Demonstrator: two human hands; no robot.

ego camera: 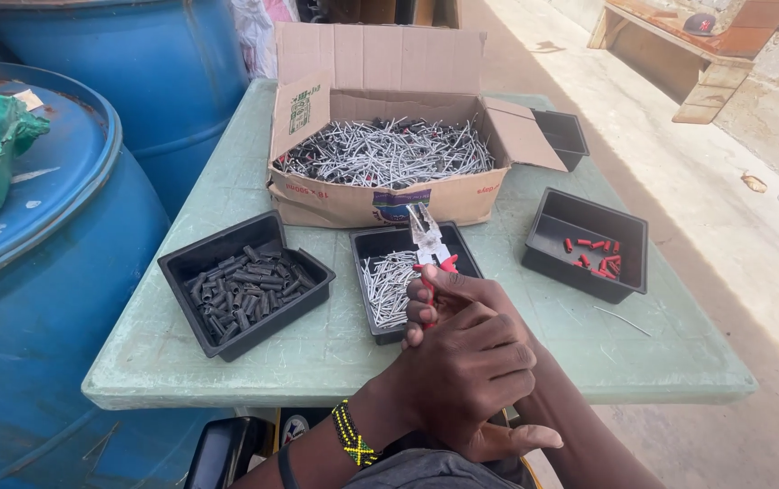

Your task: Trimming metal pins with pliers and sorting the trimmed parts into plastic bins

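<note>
At the near edge of the table (226, 362), the right hand (448, 299) is closed round the red handles of the pliers (427, 243). The left hand (471, 376) lies folded over it, fingers curled, touching the right hand. The pliers' long axis runs away from the grip, jaws pointing over the middle tray (370, 243) of pins toward the cardboard box (353, 204).

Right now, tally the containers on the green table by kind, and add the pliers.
Black plastic trays: 4, one of dark sleeves, one of metal pins, one of red pieces, one behind the box flap
Cardboard box: 1
Red-handled pliers: 1, held in the right hand, with the left hand clasped over it
Total: 6
</note>
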